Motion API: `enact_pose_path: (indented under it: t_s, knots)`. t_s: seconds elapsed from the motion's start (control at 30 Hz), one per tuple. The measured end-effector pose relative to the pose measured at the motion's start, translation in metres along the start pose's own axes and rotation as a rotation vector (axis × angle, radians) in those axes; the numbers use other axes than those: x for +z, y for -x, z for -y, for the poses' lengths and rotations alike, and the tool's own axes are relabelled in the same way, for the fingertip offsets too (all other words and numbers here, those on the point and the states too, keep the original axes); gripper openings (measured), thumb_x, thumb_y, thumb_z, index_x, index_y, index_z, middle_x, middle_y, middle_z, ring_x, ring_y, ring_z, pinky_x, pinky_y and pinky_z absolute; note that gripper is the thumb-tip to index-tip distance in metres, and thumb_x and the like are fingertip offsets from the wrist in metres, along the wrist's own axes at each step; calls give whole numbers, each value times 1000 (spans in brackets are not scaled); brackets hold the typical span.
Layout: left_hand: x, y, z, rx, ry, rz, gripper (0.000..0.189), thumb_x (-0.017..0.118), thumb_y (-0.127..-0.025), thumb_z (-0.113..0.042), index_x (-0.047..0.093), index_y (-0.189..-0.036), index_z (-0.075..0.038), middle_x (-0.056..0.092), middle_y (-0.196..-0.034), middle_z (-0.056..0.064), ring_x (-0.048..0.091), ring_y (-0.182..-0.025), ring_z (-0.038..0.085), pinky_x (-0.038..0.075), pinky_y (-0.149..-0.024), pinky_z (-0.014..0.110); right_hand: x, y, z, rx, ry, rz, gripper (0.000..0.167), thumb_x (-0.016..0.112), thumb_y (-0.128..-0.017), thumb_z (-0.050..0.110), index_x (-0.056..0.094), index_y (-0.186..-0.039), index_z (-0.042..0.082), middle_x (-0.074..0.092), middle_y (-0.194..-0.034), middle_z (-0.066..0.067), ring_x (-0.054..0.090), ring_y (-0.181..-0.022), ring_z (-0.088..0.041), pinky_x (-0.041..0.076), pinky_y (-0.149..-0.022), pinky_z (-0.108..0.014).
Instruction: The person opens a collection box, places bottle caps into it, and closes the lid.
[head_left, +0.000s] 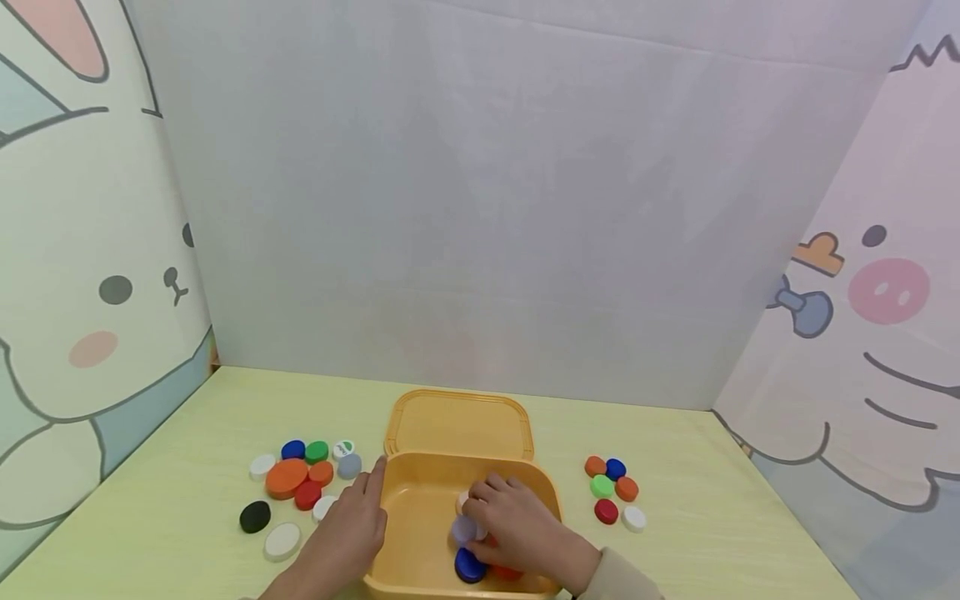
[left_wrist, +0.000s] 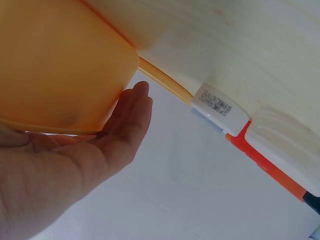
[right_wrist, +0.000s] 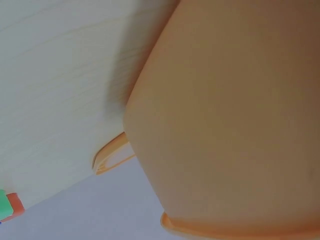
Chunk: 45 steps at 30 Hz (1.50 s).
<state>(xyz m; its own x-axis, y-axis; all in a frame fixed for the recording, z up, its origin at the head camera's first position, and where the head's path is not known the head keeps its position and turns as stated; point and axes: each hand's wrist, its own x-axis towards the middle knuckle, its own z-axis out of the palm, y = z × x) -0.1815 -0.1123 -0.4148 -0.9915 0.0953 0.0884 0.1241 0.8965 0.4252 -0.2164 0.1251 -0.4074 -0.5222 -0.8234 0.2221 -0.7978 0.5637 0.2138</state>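
Note:
An orange plastic box [head_left: 408, 533] stands at the front of the table. My left hand [head_left: 351, 521] holds its left wall at the rim; in the left wrist view the fingers [left_wrist: 127, 127] lie along the outside of the wall. Inside the box, my right hand [head_left: 517, 525] curls its fingers over a few bottle caps on the right side. A lavender cap [head_left: 462, 531] and a whitish cap [head_left: 462, 502] show by its fingertips. A dark blue cap [head_left: 470, 566] and a red cap [head_left: 507, 573] lie below the hand. The right wrist view shows only the box's outer wall [right_wrist: 225, 125].
Behind the box lies its orange lid [head_left: 459, 423]. Several caps are grouped on the left, among them a large orange cap [head_left: 287, 479] and a black cap [head_left: 255, 517]. A smaller group with a light green cap [head_left: 602, 487] lies to the right. A pale curtain [head_left: 480, 208] hangs behind.

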Motion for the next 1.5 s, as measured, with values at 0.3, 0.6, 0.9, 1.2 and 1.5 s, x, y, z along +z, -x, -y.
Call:
enact_pose_path:
  t_s: [0.3, 0.6, 0.9, 1.2, 1.5]
  knots:
    - [0, 0, -1, -5, -1, 5, 58, 48, -87, -13, 29, -140, 0, 52, -115, 15, 54, -92, 23, 49, -86, 47, 2, 0, 0, 4, -15, 15, 27, 64, -80, 45, 60, -96, 25, 55, -94, 10, 43, -83, -6, 32, -62, -15]
    - [0, -2, 0, -6, 14, 29, 59, 50, -87, -13, 28, -140, 0, 51, -115, 15, 54, -92, 24, 48, -86, 47, 0, 0, -1, 34, -28, 48, 29, 62, -81, 45, 62, -101, 24, 57, -97, 9, 46, -86, -7, 39, -67, -18]
    - [-2, -1, -1, -33, 21, 49, 59, 49, -88, -13, 27, -141, 0, 51, -117, 14, 54, -95, 23, 47, -88, 47, -8, 4, -6, 98, -56, 30, 27, 63, -81, 43, 63, -99, 23, 56, -96, 9, 47, -88, -9, 44, -75, -26]
    - [-2, -1, -1, -15, 9, 39, 59, 50, -87, -12, 27, -140, 1, 51, -116, 14, 54, -92, 23, 49, -85, 47, -21, 7, -17, 247, -80, 102, 32, 63, -82, 41, 63, -105, 19, 60, -104, 6, 48, -91, -12, 46, -77, -29]
    - [-1, -3, -1, 2, -1, 23, 59, 49, -86, -12, 28, -140, 1, 52, -114, 14, 53, -89, 22, 50, -84, 46, -31, 22, -35, 335, -76, 32, 35, 64, -80, 43, 63, -104, 19, 60, -100, 6, 48, -88, -12, 45, -74, -30]
